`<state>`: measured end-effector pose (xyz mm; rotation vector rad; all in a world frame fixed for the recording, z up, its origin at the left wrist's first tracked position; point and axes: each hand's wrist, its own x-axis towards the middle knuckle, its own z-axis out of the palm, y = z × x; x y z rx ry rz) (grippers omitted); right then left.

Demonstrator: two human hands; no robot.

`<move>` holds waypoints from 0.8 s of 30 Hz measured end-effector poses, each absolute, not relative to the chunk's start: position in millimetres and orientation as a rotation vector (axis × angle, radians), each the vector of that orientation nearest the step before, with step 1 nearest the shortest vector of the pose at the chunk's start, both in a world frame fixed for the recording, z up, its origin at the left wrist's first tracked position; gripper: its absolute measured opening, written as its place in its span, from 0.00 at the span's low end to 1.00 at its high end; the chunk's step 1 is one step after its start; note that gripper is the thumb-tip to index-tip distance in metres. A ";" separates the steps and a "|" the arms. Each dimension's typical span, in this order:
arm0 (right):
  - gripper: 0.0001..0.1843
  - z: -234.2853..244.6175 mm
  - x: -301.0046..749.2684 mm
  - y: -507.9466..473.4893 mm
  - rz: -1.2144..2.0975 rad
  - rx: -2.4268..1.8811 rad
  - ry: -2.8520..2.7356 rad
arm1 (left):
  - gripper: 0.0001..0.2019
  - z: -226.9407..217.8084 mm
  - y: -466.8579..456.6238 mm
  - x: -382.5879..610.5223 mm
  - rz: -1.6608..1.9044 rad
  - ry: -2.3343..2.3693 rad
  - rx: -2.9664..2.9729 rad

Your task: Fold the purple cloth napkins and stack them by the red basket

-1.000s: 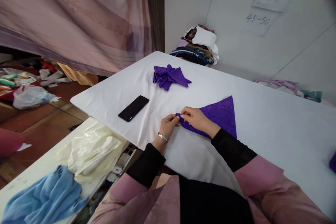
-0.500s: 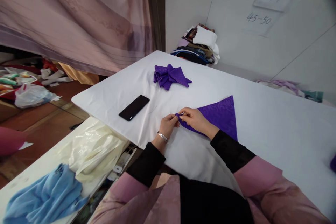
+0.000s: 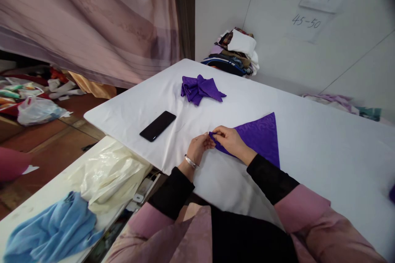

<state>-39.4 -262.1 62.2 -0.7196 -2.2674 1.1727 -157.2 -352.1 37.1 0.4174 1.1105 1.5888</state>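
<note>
A purple patterned cloth napkin (image 3: 257, 133) lies on the white table, spread in a triangular shape towards the right. Its narrow left end is bunched between my hands. My right hand (image 3: 228, 139) pinches that gathered end from above, thumb and fingers together. My left hand (image 3: 200, 147), with a silver bracelet at the wrist, has its fingers curled against the tip of the same end; the fingertips are partly hidden. Further back sits a second purple napkin (image 3: 202, 89), folded into a pleated, pointed shape. My right forearm covers part of the near edge of the first napkin.
A black phone (image 3: 158, 126) rests on the white table (image 3: 324, 152), left of my hands. At lower left, a side surface carries a cream plastic sheet (image 3: 109, 170) and a blue cloth (image 3: 55, 230). Stacked clothes (image 3: 234, 53) stand by the wall behind.
My left hand's fingers have shifted and loosened slightly at the napkin's tip. The right hand keeps its pinch, a little further right. The folded napkin and phone stay put.
</note>
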 end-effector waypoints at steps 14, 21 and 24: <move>0.07 64.7 -38.0 -266.1 1.321 -0.669 -2.167 | 0.17 32.7 -351.8 -156.5 1.652 1.216 0.507; 0.06 64.9 -34.5 -267.8 1.368 -0.710 -2.123 | 0.13 32.2 -351.3 -157.3 1.709 1.320 0.527; 0.06 65.2 -31.8 -266.4 1.354 -0.732 -2.113 | 0.13 30.8 -351.3 -157.5 1.748 1.333 0.535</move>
